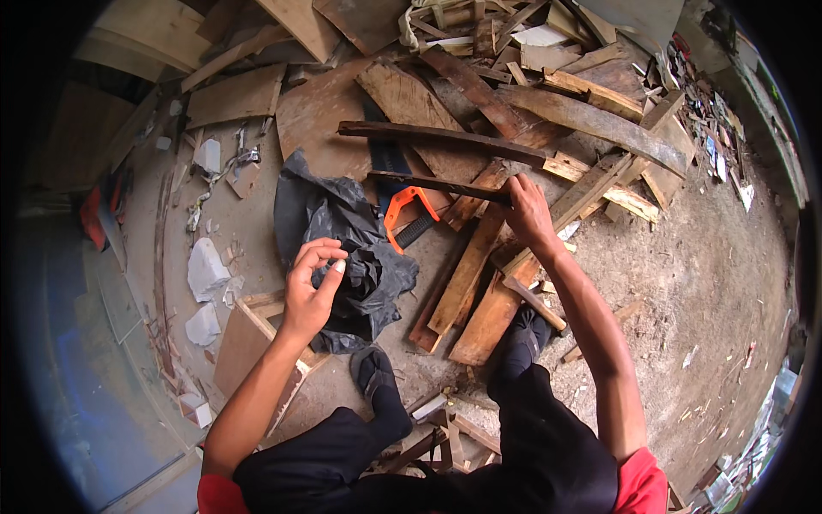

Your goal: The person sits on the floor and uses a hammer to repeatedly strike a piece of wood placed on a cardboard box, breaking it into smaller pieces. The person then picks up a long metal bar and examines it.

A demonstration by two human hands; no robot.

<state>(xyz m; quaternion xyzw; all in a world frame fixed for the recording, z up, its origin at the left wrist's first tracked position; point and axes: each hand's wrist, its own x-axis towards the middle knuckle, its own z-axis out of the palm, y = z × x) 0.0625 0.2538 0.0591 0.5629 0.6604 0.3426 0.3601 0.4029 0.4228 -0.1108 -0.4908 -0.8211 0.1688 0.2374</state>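
My right hand (529,210) grips one end of a thin dark wooden strip (441,183), which points left across the pile. Above a crumpled black plastic bag (364,283) my left hand (312,289) is raised with loosely curled fingers, the thumb slightly apart and nothing visible in it. Between the hands lies a handsaw (402,210) with an orange and black handle; the strip crosses over its blade. Just beyond the strip rests a longer dark wooden batten (441,141). Near my right foot, a rounded wooden handle (536,305) lies across reddish boards (490,321).
Loose planks (591,120) and plywood sheets (321,120) are heaped at the far side. A wooden box frame (248,343) stands left of my feet, near white broken chunks (205,270). Wood scraps (458,437) lie below my legs. Debris (715,137) lines the right wall.
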